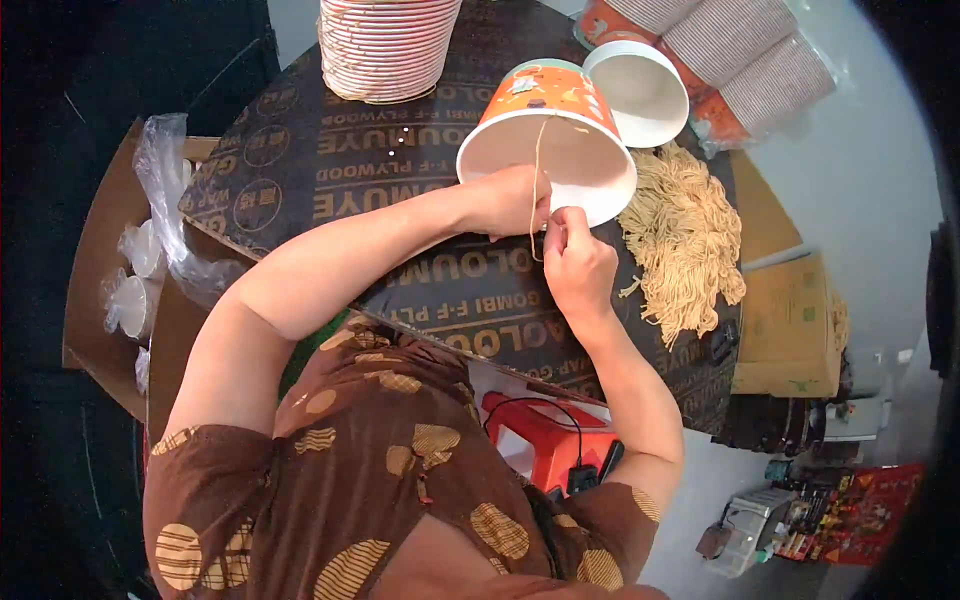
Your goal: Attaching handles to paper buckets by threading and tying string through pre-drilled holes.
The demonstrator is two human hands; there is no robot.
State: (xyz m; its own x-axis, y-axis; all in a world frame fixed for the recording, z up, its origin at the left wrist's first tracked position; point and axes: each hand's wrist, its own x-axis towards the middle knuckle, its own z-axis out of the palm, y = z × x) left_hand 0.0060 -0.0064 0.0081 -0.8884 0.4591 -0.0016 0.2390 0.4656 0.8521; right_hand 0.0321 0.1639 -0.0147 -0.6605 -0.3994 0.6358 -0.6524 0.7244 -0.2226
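Standing in the room, I take as landmark the orange-printed round paper tub with a smooth white inside [575, 95]. It is tipped on its side on the dark brown printed plywood tabletop [290, 150], mouth toward the person, just beyond both hands.

Left hand [510, 203]: at the near left part of the tub's mouth, fingers curled, partly closed; tips mostly hidden, so I cannot tell what they have hold of.

Right hand [580, 260]: at the tub's near rim, just beside the left hand; fingers folded in, thumb and forefinger drawn together. Whether string or rim lies in that pinch, I cannot tell.

Thin tan string [537, 190]: runs down across the tub's mouth, in front of the left hand, lower end just short of the right hand.

Around the tub: to its right, close by, a second round paper tub with a white inside [640, 95]; nearer, also right, a loose heap of tan cord [690, 240]. Beyond it at far right, grey-rimmed stacks of tubs in clear plastic [725, 50]. Left of it, well apart, a tall nested stack of white-and-red-rimmed tubs [390, 50]
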